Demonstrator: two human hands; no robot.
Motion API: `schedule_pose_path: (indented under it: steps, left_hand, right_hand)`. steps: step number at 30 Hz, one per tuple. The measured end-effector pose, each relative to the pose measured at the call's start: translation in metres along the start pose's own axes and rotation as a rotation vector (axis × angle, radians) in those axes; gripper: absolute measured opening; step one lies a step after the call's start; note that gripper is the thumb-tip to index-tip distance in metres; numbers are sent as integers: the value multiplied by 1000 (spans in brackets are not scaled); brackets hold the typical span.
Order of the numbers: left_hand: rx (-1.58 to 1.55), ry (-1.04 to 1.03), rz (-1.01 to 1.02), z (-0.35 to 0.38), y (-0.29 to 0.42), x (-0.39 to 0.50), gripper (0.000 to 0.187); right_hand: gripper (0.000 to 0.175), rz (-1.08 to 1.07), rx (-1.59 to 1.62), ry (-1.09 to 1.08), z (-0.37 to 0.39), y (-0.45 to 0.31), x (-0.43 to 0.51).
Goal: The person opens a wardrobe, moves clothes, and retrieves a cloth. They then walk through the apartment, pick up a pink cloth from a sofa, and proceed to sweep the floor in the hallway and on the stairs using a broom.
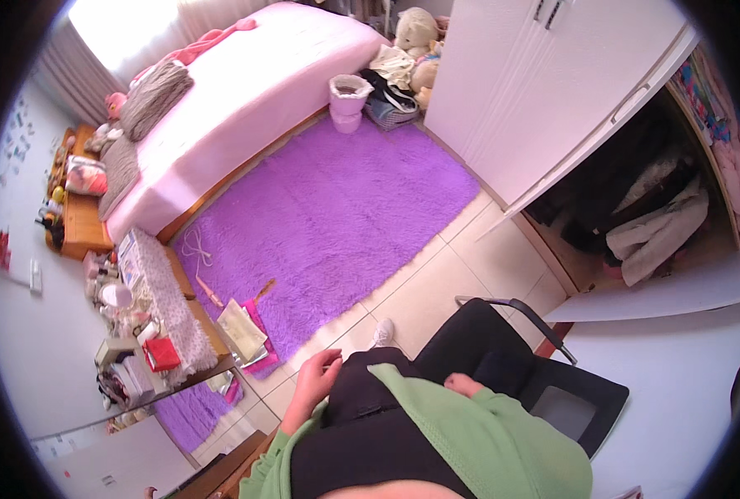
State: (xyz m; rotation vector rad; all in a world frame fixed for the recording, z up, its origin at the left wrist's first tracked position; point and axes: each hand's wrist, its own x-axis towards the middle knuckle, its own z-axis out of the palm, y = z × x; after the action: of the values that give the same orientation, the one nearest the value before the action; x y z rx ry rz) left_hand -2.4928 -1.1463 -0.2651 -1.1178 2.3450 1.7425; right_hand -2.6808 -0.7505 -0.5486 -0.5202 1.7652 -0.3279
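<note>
My left hand (312,385) hangs beside my dark trousers, fingers loosely bent and the thumb apart, with nothing visible in it. On my other side, my right hand (463,384) is beside the black office chair (482,337); its fingers look curled and are partly hidden, so I cannot tell whether it holds or touches anything. A purple shaggy rug (332,212) covers the floor ahead. Flat plastic packets (242,330) lie on its near left corner. Close by are a pink handheld appliance (209,291) with a white cord and a small brown item (265,290).
A bed (251,81) with a pink cover stands beyond the rug. A lilac bin (346,103) and plush toys (417,34) are at its foot. At right, a white wardrobe (532,81) has a door open on clothes (660,231). A cluttered dressing table (179,337) stands left.
</note>
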Motion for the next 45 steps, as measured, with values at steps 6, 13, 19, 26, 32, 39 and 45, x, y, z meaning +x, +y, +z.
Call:
schedule_pose_path:
  steps: [6, 13, 19, 26, 32, 39, 45]
  left_hand:
    - [-42, -230, 163, 25, 79, 114, 28]
    - [228, -517, 440, 85, 159, 248, 28]
    - [290, -646, 626, 169, 256, 344, 28]
    - [58, -787, 823, 297, 363, 408, 44]
    - [-55, -697, 880, 337, 430, 428, 89]
    - [-44, -569, 1009, 353, 471, 448, 100]
    - [-36, -381, 1012, 347, 494, 462, 27]
  right_hand:
    - [33, 25, 798, 443, -113, -98, 14]
    - [43, -136, 1063, 759, -232, -118, 5]
    - [62, -431, 948, 1179, -366, -111, -30]
    - [76, -276, 566, 1544, -527, -135, -97]
    - [57, -468, 606, 1483, -582, -139, -88]
    - [53, -132, 465, 1271, -581, -217, -107]
    - [92, -374, 417, 1319, -575, -235, -77]
